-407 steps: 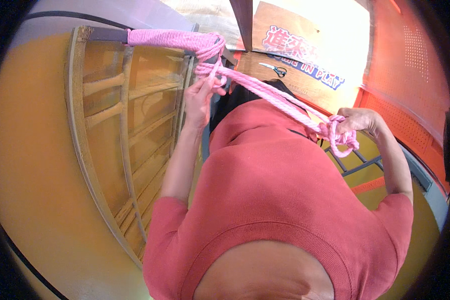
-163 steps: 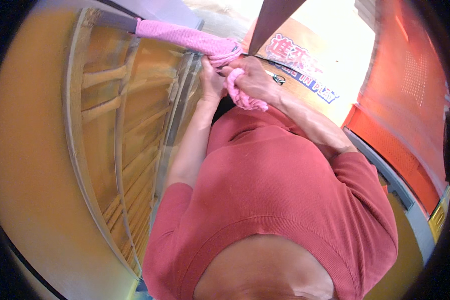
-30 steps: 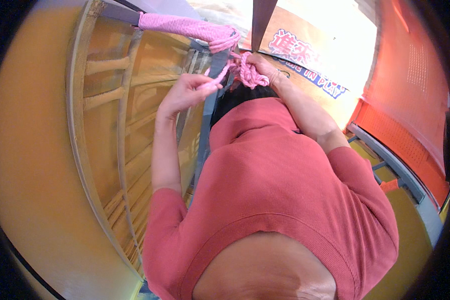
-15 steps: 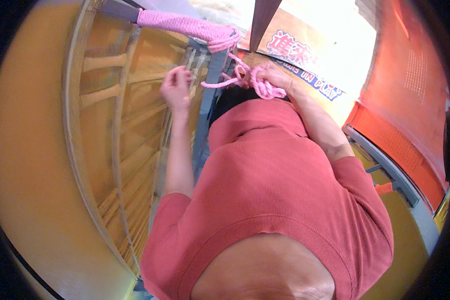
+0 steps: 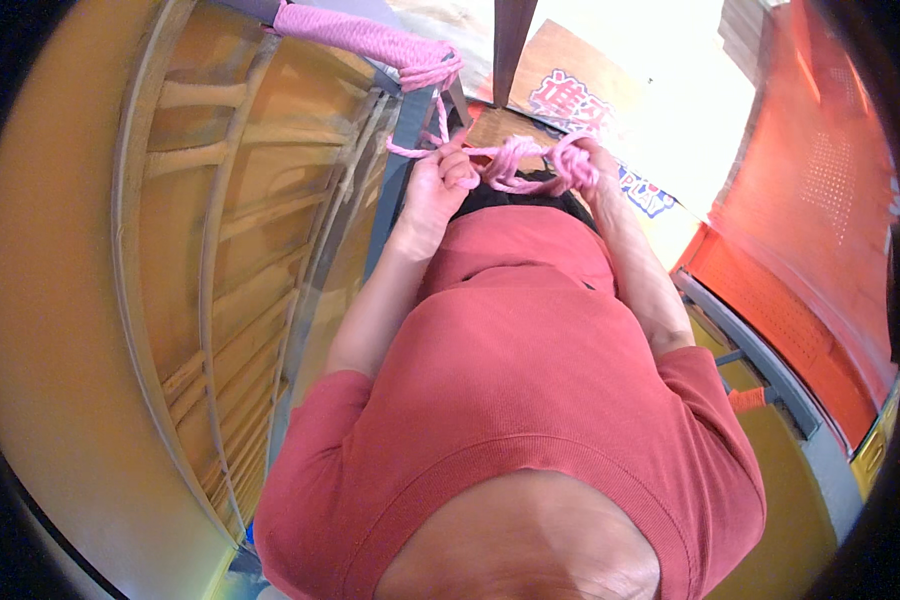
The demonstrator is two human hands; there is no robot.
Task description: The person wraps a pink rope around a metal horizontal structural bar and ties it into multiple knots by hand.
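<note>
Pink rope (image 5: 365,42) is wound tightly round a grey rail at the top left, and a loose length hangs from the end of the winding. My left hand (image 5: 438,188) is closed on that length near the grey post, with a short loop sticking out to its left. Between my hands the rope runs across into a looped bundle (image 5: 518,165) in front of my waist. My right hand (image 5: 598,170) grips the right end of this bundle, its fingers partly hidden behind the coils.
A slatted wooden railing (image 5: 205,200) curves along my left side beside the grey post (image 5: 388,200). A dark upright post (image 5: 515,50) stands ahead. Beyond it lies a printed floor mat (image 5: 570,70). An orange mesh panel (image 5: 780,290) and grey rail (image 5: 750,340) flank my right.
My left hand has moved right and closed on the rope, where it was raised and empty. My right hand has shifted right, and the bundle is stretched out between both hands.
</note>
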